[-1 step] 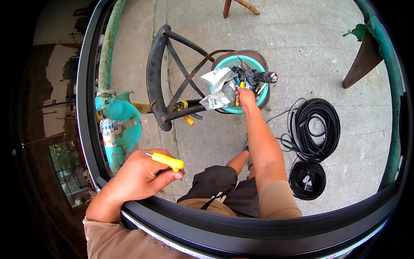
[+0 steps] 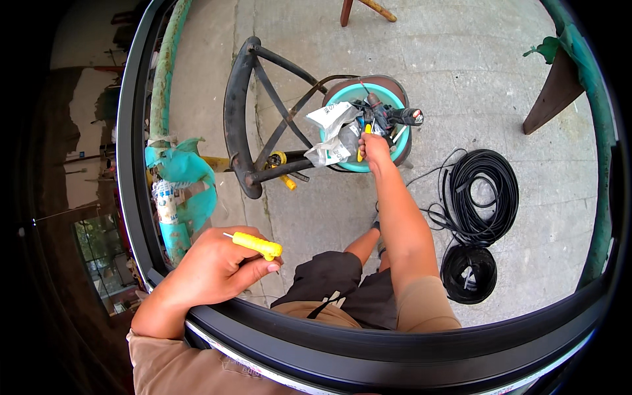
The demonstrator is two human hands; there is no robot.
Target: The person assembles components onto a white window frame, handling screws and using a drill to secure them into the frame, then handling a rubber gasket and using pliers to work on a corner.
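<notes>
My left hand [image 2: 220, 270] is closed around a yellow-handled tool [image 2: 258, 245] with a thin pale metal tip, and its arm lies over a dark frame [image 2: 276, 320]. Farther off, my right hand [image 2: 374, 149] reaches into a turquoise basin [image 2: 357, 166] and grips a slim yellow tool [image 2: 361, 155]. Beside those fingers, inside the basin, lie a dark power drill [image 2: 395, 116] and white plastic packets [image 2: 334, 118]. Other contents are jumbled and partly hidden.
The basin stands on a chair with a black metal back [image 2: 236, 112]. Coiled black cable or strip [image 2: 508, 197] lies on the paving at right, beside a smaller black coil [image 2: 486, 293]. A green-wrapped post [image 2: 174, 224] stands at left, a brown leg [image 2: 556, 92] at far right.
The slim yellow tool in my right hand has shifted very slightly to the left. My left hand stays practically where it was.
</notes>
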